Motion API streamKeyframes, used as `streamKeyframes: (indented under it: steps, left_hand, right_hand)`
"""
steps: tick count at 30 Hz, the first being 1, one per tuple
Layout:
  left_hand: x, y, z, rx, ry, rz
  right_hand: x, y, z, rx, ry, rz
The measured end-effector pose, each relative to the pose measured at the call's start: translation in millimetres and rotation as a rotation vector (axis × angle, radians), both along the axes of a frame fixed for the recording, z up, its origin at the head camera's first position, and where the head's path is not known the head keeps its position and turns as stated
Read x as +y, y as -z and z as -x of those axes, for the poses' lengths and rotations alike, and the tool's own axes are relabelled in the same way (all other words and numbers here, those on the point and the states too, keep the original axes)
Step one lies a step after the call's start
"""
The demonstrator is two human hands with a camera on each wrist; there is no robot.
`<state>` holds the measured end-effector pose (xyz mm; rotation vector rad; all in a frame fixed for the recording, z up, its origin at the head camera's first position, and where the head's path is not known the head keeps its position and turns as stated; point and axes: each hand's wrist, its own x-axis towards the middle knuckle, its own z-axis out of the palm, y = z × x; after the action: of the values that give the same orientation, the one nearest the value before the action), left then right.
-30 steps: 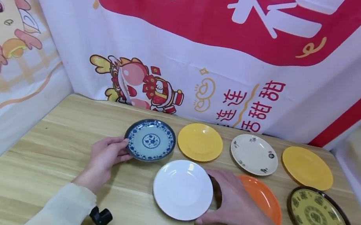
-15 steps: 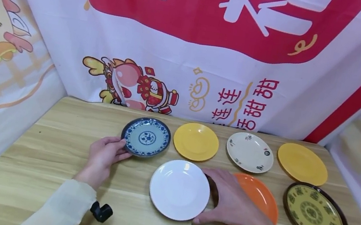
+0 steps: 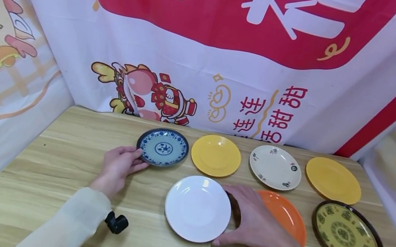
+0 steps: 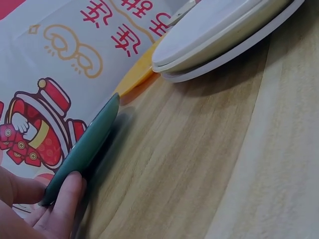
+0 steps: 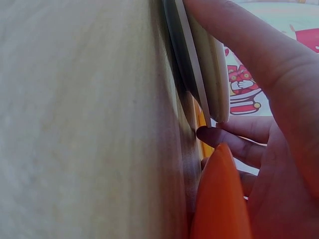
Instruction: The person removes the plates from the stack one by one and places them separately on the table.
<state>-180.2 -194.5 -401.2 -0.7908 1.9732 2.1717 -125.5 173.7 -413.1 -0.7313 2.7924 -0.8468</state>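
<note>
My left hand pinches the left edge of a blue floral plate at the back left, thumb on top and fingers beneath. In the left wrist view this plate's dark green underside tilts, its near edge between my fingers. At the middle front is a glossy white plate. My right hand curves round its right side, thumb at the near rim and fingers at the far rim. The left wrist view shows a second plate stacked directly under the white one. Part of an orange plate is hidden beneath my right hand.
Along the back of the wooden table lie a yellow plate, a cream plate with small motifs and another yellow plate. A brown-rimmed patterned plate lies at the right. A printed cloth hangs behind.
My left hand has moved the blue floral plate slightly toward the back, and its near edge appears higher in the head view. My right hand and the white plate hold still. The head view shifted a little earlier.
</note>
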Motion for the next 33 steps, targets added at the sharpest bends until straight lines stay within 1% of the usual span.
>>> streamKeyframes:
  steps: [3,7,16,21,27,33]
  left_hand:
    - [-1,0.5,3.6,0.002,0.001,-0.005]
    - [-2,0.1,7.4,0.012,-0.007,0.014]
    - [-5,1.2,10.3,-0.005,-0.017,0.11]
    - [-6,1.9,11.3,-0.004,0.002,0.171]
    - [-8,3.9,12.6,-0.018,0.024,0.21]
    - [-10,4.7,13.4,-0.037,0.042,0.23]
  right_hand:
    - [0,0.1,0.0,-0.001,0.001,0.002]
    - [1,0.1,-0.8,0.014,0.002,0.014]
    - [1,-0.7,-2.0,0.02,0.002,0.014]
    - [1,-0.5,-2.1,0.017,0.0,0.019]
    - [1,-0.3,-2.3,0.015,-0.002,0.021]
    - [1,-0.4,-2.3,0.004,0.003,0.019]
